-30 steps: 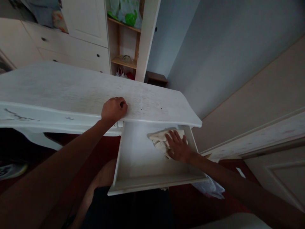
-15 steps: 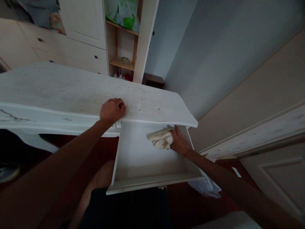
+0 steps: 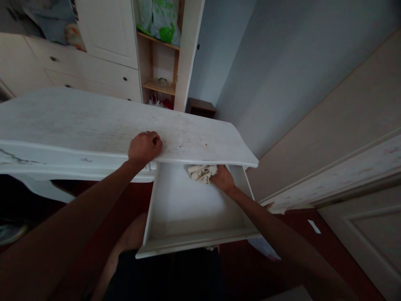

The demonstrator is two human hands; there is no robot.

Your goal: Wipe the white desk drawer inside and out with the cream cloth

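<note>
Cloth (image 3: 202,172), pale and crumpled into a small bunch, lies at the far end of the open drawer (image 3: 188,209), just under the front edge of the desk top (image 3: 78,121). The right hand (image 3: 222,177) is against the cloth's right side, touching it. Its fingers disappear into the folds and the shadow of the overhanging top, so whether they pinch the fabric or only press on it cannot be told. The right forearm runs back across the drawer's right wall toward the camera.

The drawer is white and pulled well out, and the rest of its floor is bare. The left hand (image 3: 144,147) is curled into a loose fist with the fingers tucked in. It rests on the desk top at its front edge, just left of the drawer, and holds nothing.

The desk top is white and worn, with faint dark specks near the fist. Beyond it stands a white wardrobe (image 3: 106,29) with small dark knobs, and beside that an open wooden shelf (image 3: 159,85) with a green and white bag (image 3: 161,21) on its upper level. A grey wall (image 3: 282,62) rises to the right. A dark red floor (image 3: 238,267) shows below the drawer, and a small white scrap (image 3: 314,226) lies on it farther right.
</note>
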